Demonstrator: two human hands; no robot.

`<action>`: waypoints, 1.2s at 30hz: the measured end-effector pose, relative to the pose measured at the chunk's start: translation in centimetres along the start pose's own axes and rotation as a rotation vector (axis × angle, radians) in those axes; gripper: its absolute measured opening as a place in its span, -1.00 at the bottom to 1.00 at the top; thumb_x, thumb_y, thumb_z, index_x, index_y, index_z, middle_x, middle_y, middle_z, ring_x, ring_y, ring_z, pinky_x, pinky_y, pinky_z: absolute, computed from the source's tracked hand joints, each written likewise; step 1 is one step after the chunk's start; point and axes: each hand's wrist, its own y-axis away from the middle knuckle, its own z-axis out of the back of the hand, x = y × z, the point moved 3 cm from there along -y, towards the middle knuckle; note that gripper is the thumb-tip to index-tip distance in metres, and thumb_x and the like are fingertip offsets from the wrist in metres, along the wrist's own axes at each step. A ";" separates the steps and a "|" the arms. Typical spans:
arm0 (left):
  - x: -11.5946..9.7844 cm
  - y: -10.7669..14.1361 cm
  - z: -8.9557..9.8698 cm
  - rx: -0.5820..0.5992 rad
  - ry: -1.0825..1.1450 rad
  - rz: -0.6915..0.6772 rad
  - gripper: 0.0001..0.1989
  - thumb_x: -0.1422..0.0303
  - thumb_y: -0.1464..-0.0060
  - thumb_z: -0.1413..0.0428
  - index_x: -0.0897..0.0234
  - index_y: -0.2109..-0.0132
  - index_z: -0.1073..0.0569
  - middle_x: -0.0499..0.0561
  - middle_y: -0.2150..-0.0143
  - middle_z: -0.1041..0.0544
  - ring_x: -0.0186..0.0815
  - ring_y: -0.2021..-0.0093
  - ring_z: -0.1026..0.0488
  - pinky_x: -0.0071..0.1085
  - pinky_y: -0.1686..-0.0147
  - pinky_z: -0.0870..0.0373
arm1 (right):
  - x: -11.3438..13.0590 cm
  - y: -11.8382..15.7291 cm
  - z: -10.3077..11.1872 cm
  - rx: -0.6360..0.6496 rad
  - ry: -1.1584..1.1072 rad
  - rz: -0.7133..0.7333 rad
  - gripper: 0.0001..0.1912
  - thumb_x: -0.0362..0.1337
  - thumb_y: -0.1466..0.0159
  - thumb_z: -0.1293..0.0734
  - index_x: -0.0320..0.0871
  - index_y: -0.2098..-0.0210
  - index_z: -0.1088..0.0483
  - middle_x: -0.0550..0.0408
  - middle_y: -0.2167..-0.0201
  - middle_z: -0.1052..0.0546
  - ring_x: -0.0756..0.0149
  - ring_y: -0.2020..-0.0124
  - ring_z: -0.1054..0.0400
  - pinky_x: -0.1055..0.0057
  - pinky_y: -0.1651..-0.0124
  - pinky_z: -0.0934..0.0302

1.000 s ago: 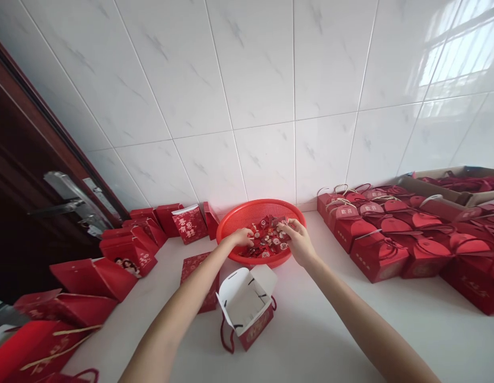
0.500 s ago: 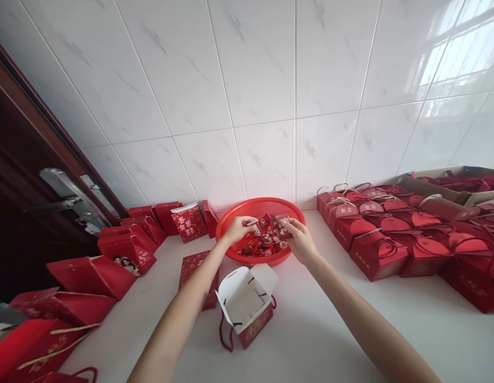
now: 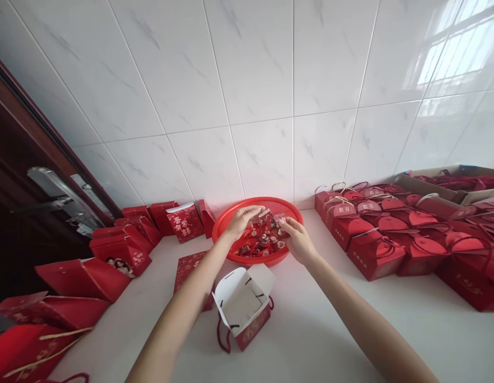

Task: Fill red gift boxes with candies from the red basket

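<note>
A red plastic basket (image 3: 266, 260) with a mesh wall stands against the tiled wall, holding many small wrapped candies (image 3: 266, 236). Over its left side, my left hand (image 3: 242, 221) is closed, a red candy packet (image 3: 265, 214) with white marks at its fingertips. On the right, my right hand (image 3: 298, 239) pinches a small shiny candy packet (image 3: 279, 219) between thumb and fingers. In front of the basket is an open red gift box (image 3: 252, 332) with a white inside, its lid flaps up and dark red cord handles at its sides. No candies show inside it.
Folded red gift boxes (image 3: 119, 250) line the left side by a dark door (image 3: 15, 159). A flat red box (image 3: 186, 268) lies under my left forearm. Closed red boxes (image 3: 378, 255) fill the right, before a cardboard carton (image 3: 426, 186).
My left hand has shifted slightly up and right over the basket, nearer to my right hand. My right hand stays nearly in place, still pinching a packet. The view has swung slightly.
</note>
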 end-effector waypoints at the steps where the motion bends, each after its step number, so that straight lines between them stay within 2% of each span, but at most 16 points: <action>1: 0.6 -0.4 0.5 0.008 -0.043 0.031 -0.62 0.08 -0.10 -0.20 0.29 0.11 -0.61 0.11 0.02 -0.62 -0.12 -0.01 -0.52 -0.27 0.02 -0.44 | 0.0 0.0 0.0 -0.005 -0.006 0.001 -0.55 0.07 0.09 -0.58 -0.09 0.41 -0.43 0.12 0.41 -0.51 0.25 0.35 -0.38 0.31 0.26 -0.34; 4: 2.6 -1.7 2.1 0.072 -0.223 0.170 -0.73 0.20 -0.18 -0.21 0.33 0.12 -0.56 0.08 0.06 -0.59 -0.17 0.07 -0.53 -0.25 0.09 -0.49 | -0.1 0.0 0.0 -0.015 0.004 0.001 -0.55 0.08 0.08 -0.57 -0.08 0.42 -0.42 0.12 0.43 -0.50 0.25 0.36 -0.38 0.31 0.28 -0.34; 8: 5.0 -2.3 3.2 0.191 -0.401 0.333 -0.73 0.24 -0.28 -0.14 0.26 -0.04 -0.49 0.08 -0.08 -0.50 -0.19 0.04 -0.50 -0.22 0.10 -0.53 | -0.2 -0.1 0.1 -0.019 0.019 0.005 -0.57 0.07 0.04 -0.55 -0.08 0.43 -0.40 0.14 0.43 -0.50 0.26 0.37 -0.37 0.32 0.28 -0.32; 11: 6.0 -2.1 3.1 0.249 -0.467 0.377 -0.70 0.23 -0.27 -0.14 0.28 -0.06 -0.48 0.07 -0.09 -0.49 -0.14 0.02 -0.50 -0.20 0.09 -0.53 | -0.2 -0.1 0.1 -0.015 0.039 0.014 -0.57 0.08 0.03 -0.54 -0.08 0.43 -0.38 0.15 0.45 -0.47 0.28 0.39 -0.35 0.33 0.31 -0.30; 14: 5.9 -2.0 2.9 0.261 -0.478 0.354 -0.71 0.23 -0.27 -0.14 0.29 -0.04 -0.49 0.07 -0.07 -0.50 -0.16 0.04 -0.51 -0.22 0.11 -0.53 | -0.2 -0.1 0.1 -0.016 0.047 0.025 -0.56 0.09 0.04 -0.54 -0.08 0.46 -0.36 0.18 0.50 -0.43 0.31 0.44 -0.32 0.33 0.35 -0.27; 16: 5.3 -1.8 2.8 0.242 -0.452 0.299 -0.75 0.25 -0.26 -0.15 0.30 0.01 -0.51 0.06 -0.01 -0.53 -0.22 0.11 -0.52 -0.26 0.16 -0.53 | -0.1 -0.1 0.1 -0.018 0.028 0.019 -0.56 0.07 0.05 -0.55 -0.08 0.47 -0.37 0.19 0.51 -0.43 0.32 0.46 -0.31 0.34 0.37 -0.26; 18: 4.3 -1.5 2.6 0.197 -0.398 0.220 -0.79 0.27 -0.19 -0.22 0.34 0.14 -0.53 0.04 0.15 -0.57 -0.25 0.20 -0.52 -0.29 0.20 -0.52 | -0.1 0.0 0.0 -0.016 0.002 0.002 -0.58 0.06 0.05 -0.56 -0.08 0.45 -0.40 0.18 0.50 -0.44 0.32 0.46 -0.31 0.34 0.37 -0.28; 21: 2.4 -0.2 2.2 0.109 -0.268 0.098 -0.74 0.21 -0.06 -0.28 0.32 0.23 -0.51 0.02 0.33 -0.57 -0.24 0.29 -0.54 -0.27 0.18 -0.52 | -0.1 0.0 0.0 -0.012 -0.024 -0.002 -0.59 0.05 0.04 -0.56 -0.08 0.44 -0.42 0.15 0.45 -0.46 0.27 0.39 -0.35 0.32 0.32 -0.33; 24: 0.3 2.2 1.7 0.055 -0.139 0.026 -0.56 0.05 -0.09 -0.19 0.27 0.02 -0.46 0.06 0.22 -0.61 -0.20 0.26 -0.58 -0.22 0.15 -0.52 | -0.1 -0.1 0.0 -0.008 -0.034 0.024 -0.60 0.07 0.02 -0.54 -0.08 0.46 -0.42 0.13 0.41 -0.48 0.21 0.27 -0.39 0.27 0.19 -0.37; 27: -1.7 5.1 1.8 0.047 -0.081 -0.001 -0.43 0.03 -0.07 -0.20 0.28 -0.12 -0.40 0.07 0.27 -0.64 -0.17 0.25 -0.60 -0.23 0.12 -0.51 | -0.1 -0.1 0.0 -0.005 -0.031 0.034 -0.59 0.08 0.03 -0.54 -0.08 0.46 -0.42 0.13 0.41 -0.47 0.19 0.23 -0.40 0.23 0.11 -0.38; 29: -3.1 7.1 2.0 0.105 -0.080 0.003 -0.45 0.08 -0.08 -0.23 0.29 -0.13 -0.41 0.06 0.33 -0.65 -0.20 0.31 -0.60 -0.26 0.14 -0.50 | -0.1 -0.1 0.0 -0.015 -0.012 0.035 -0.57 0.09 0.04 -0.55 -0.08 0.48 -0.39 0.13 0.42 -0.46 0.18 0.24 -0.39 0.23 0.11 -0.38; 32: -4.9 9.8 2.4 0.271 -0.164 0.050 -0.54 0.11 -0.10 -0.22 0.29 -0.06 -0.47 0.05 0.36 -0.64 -0.20 0.35 -0.59 -0.31 0.23 -0.49 | 0.1 0.1 0.0 -0.025 0.010 0.025 -0.55 0.09 0.06 -0.55 -0.09 0.48 -0.38 0.14 0.43 -0.44 0.20 0.25 -0.38 0.25 0.13 -0.38; 34: -5.9 11.4 2.8 0.347 -0.334 0.059 -0.56 0.12 -0.11 -0.23 0.27 -0.06 -0.50 0.02 0.35 -0.65 -0.20 0.29 -0.59 -0.32 0.19 -0.48 | 0.2 0.2 0.0 -0.013 0.014 0.019 -0.54 0.08 0.06 -0.56 -0.10 0.49 -0.36 0.16 0.44 -0.42 0.23 0.27 -0.37 0.27 0.13 -0.37; 36: -6.7 12.6 3.2 0.360 -0.525 0.056 -0.58 0.12 -0.13 -0.21 0.24 -0.06 -0.53 0.01 0.27 -0.66 -0.21 0.21 -0.58 -0.33 0.13 -0.46 | 0.2 0.3 -0.1 0.008 0.025 0.014 -0.53 0.08 0.05 -0.56 -0.12 0.51 -0.33 0.18 0.46 -0.38 0.28 0.28 -0.35 0.30 0.12 -0.36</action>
